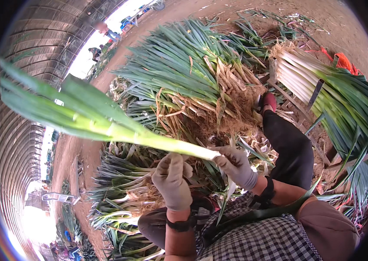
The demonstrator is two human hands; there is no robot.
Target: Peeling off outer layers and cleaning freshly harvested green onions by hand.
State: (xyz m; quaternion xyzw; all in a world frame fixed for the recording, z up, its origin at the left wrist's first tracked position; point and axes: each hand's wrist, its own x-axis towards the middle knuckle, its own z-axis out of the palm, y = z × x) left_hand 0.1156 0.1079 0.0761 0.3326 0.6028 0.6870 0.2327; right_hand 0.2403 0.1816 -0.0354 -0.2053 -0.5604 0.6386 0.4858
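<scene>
A single leek (158,141) stretches diagonally across the view, its broad green leaves at the upper left and its pale end at the centre. My right hand (236,167), in a pale glove, pinches that pale end. My left hand (173,180), gloved too, has curled fingers against the underside of the stalk, a little left of the right hand. Behind them lies a large pile of untrimmed leeks (184,74) with brown roots and dry leaves. More leeks (123,182) lie to the left of my hands.
At the right, cleaned leeks (310,82) rest in a wooden rack (290,98) beside an orange bag (344,63). My leg and shoe (267,102) reach toward the pile. A dirt path (82,165) runs along the left under an arched roof. Other people (112,35) are in the distance.
</scene>
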